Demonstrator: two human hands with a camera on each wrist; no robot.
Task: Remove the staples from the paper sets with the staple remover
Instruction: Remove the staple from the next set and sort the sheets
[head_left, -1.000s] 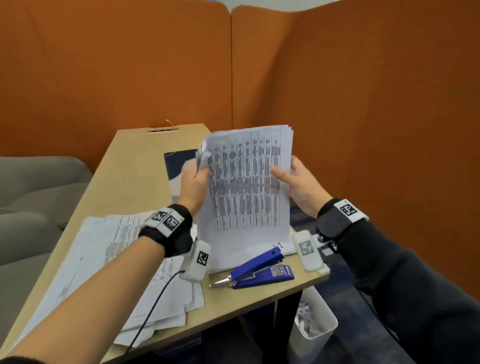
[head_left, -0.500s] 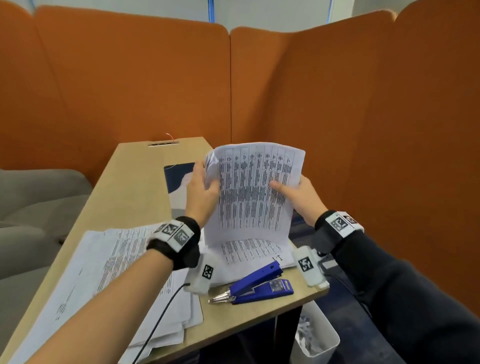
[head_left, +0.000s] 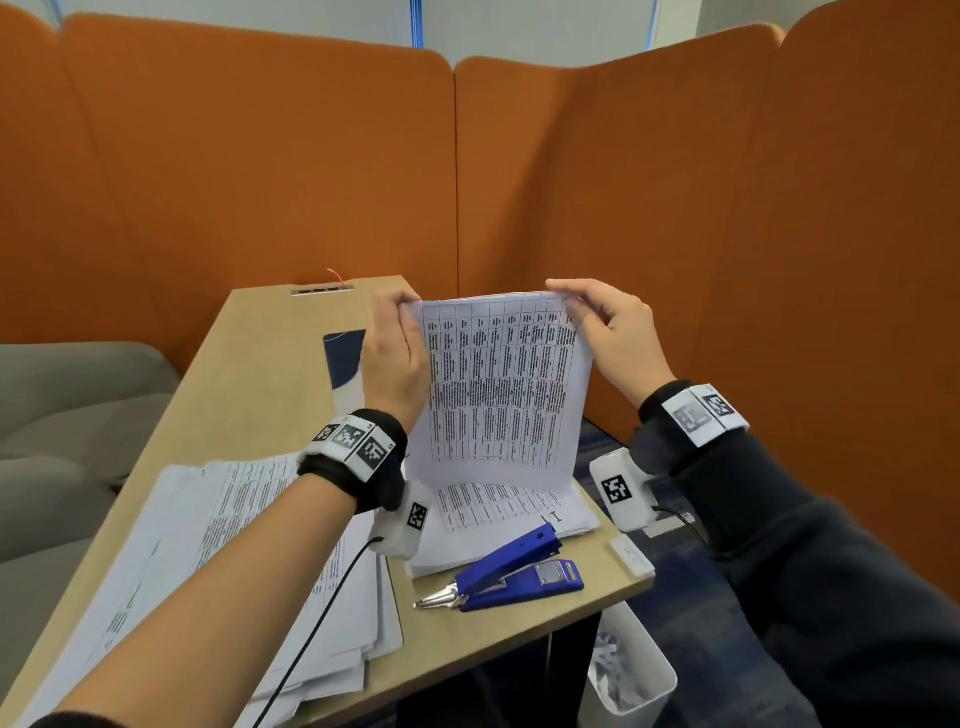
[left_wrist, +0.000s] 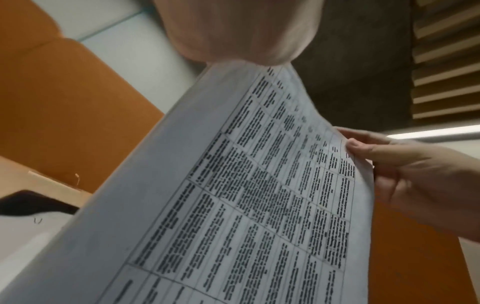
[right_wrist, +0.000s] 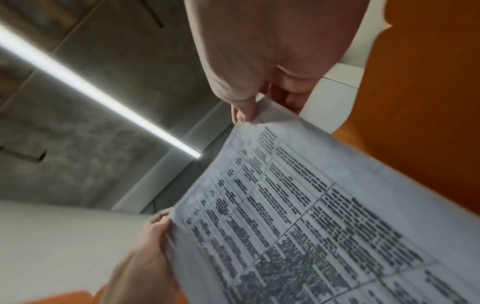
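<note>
Paper set (head_left: 501, 395) hangs upright above the desk (head_left: 249, 374), pinched at its two top corners: the left hand (head_left: 395, 364) grips the upper left corner between thumb and fingers, the right hand (head_left: 618, 338) grips the upper right one, and the printed table faces the person. The two hands are apart, each clamped on its own corner, and the sheets sag a little between them. The staple remover (head_left: 511, 574), blue with bright metal jaws at its near-left end, lies untouched on the desk below, just in front of a second stack of sheets (head_left: 519, 512); a larger, fanned pile of loose papers (head_left: 218, 545) lies to the left. No staple can be made out at either corner; the print and the fingers hide it. The step in hand looks like inspecting or squaring the set, probably to find the staple or confirm the sheets come apart. To do it well, keep a light pinch so that the corners do not crumple, tilt the set so the light catches any metal, and riffle the top edge with a thumb. If a staple is there, lay the set flat near the tool with that corner toward the right hand, hold it down with the left, and only then reach for the remover. Pulling the corners apart risks a tear.
</note>
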